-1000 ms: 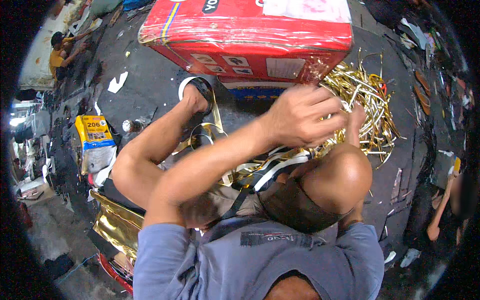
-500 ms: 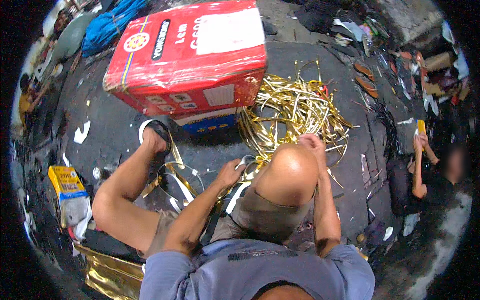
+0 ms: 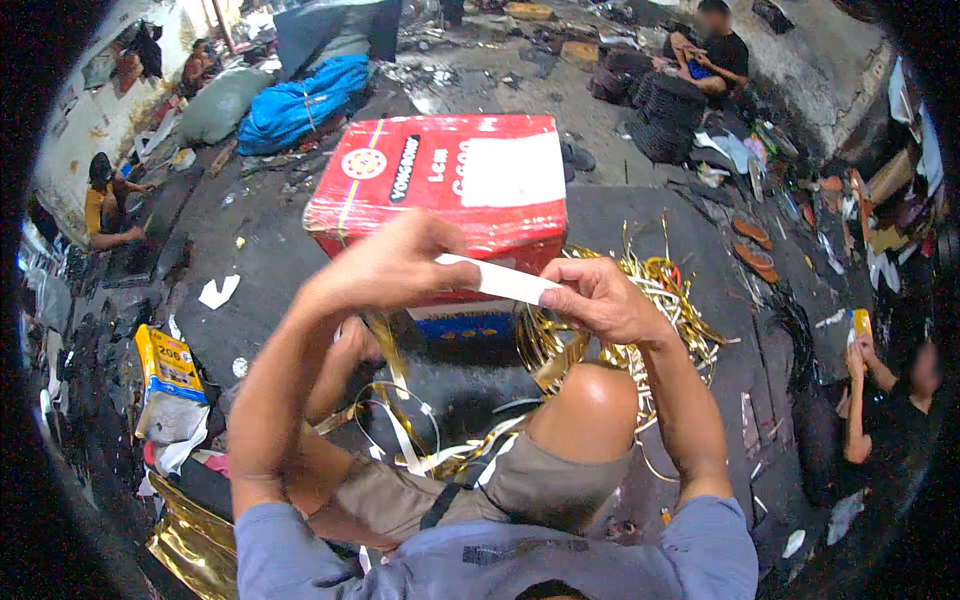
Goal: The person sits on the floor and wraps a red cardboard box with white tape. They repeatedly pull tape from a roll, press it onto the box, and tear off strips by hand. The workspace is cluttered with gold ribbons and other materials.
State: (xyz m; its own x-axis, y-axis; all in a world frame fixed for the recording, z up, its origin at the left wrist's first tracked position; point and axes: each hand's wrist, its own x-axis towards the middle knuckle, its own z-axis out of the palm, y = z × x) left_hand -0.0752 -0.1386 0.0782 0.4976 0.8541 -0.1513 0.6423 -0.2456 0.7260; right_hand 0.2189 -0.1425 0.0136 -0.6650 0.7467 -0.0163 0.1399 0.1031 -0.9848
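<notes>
One white strip (image 3: 505, 282) slants between the left hand (image 3: 408, 264) and the right hand (image 3: 600, 298), on the person's side of the red box (image 3: 440, 185). Left thumb and blurred, half-curled fingers close on its end; right thumb and forefinger pinch the other, remaining fingers bent. Gold strips (image 3: 690, 315) lie heaped beyond the right hand.

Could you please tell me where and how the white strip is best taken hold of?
The white strip is probably best pinched at its two ends, coming from left and right: it is narrow, looks flat, and spans between the left grip and the right grip.
</notes>
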